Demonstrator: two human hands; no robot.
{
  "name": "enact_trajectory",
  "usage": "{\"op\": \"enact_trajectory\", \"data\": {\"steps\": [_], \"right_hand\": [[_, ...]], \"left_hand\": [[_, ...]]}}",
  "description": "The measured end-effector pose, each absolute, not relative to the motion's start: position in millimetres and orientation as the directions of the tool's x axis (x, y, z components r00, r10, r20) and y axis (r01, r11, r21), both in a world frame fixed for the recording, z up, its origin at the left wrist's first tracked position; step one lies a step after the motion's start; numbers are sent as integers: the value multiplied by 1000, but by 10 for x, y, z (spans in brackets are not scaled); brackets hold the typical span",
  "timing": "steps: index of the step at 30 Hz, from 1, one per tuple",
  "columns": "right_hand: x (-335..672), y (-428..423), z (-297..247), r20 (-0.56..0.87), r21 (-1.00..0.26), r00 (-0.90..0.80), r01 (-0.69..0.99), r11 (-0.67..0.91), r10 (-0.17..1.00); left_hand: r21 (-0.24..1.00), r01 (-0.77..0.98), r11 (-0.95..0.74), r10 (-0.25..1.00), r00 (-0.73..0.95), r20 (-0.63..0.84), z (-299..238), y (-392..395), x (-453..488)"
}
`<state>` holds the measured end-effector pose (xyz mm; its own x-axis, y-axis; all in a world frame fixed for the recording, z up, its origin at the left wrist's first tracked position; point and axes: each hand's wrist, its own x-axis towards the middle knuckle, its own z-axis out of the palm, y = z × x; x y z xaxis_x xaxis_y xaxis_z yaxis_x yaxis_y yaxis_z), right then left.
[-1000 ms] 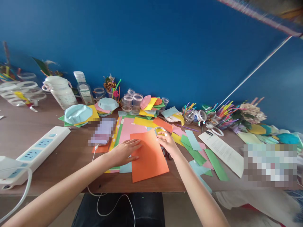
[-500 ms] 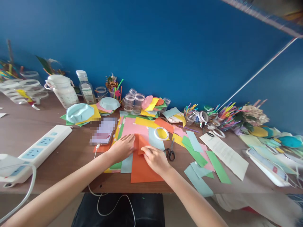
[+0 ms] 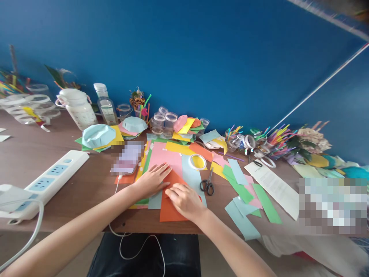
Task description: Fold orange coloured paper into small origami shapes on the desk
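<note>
A sheet of orange paper [image 3: 170, 211] lies at the table's front, with a slanted fold along its upper right. My left hand [image 3: 153, 179] rests on the paper's left side, palm down and fingers stretched out. Curled fingers of my right hand [image 3: 184, 199] press on the orange paper and pinch it; their tips are partly hidden. Beneath is a layered stack of coloured sheets, among them pink paper [image 3: 164, 154] and light blue paper [image 3: 190, 175]. Beside my right hand lie black-handled scissors [image 3: 207, 186]. A roll of tape [image 3: 197, 162] sits above them on the sheets.
A phone [image 3: 127, 158] with a white cable is left of the stack, near a power strip [image 3: 53, 179]. Cut green strips [image 3: 266, 204] and a printed sheet [image 3: 272, 186] lie on the right. Jars, a bottle [image 3: 106, 107] and bundled sticks [image 3: 278, 137] line the wall.
The orange paper's upper part has been turned over into a slanted fold. My right hand has shifted slightly down and left; my left hand has slid a little right onto the paper.
</note>
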<state>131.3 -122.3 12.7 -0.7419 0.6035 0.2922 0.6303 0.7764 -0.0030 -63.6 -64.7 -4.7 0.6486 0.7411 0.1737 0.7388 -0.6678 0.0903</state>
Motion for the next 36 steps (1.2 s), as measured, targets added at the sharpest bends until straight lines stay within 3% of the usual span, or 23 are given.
{"op": "enact_trajectory", "data": {"steps": [4, 9, 14, 26, 36], "right_hand": [[1311, -1246, 185, 302, -169, -708, 620, 767, 639], [1343, -1115, 327, 303, -471, -436, 704, 531, 847], [1355, -734, 358, 217, -694, -318, 615, 375, 923], [1044, 186, 110, 104, -707, -334, 638, 306, 937], [978, 204, 16, 150, -626, -317, 703, 338, 937]], "left_hand": [[92, 735, -672, 738, 652, 177, -33, -651, -642], [110, 719, -687, 725, 665, 180, -32, -645, -656], [106, 711, -695, 716, 673, 187, -26, -632, -668], [96, 715, -693, 720, 675, 162, -55, -624, -674], [153, 717, -680, 732, 654, 190, -23, -647, -647]]}}
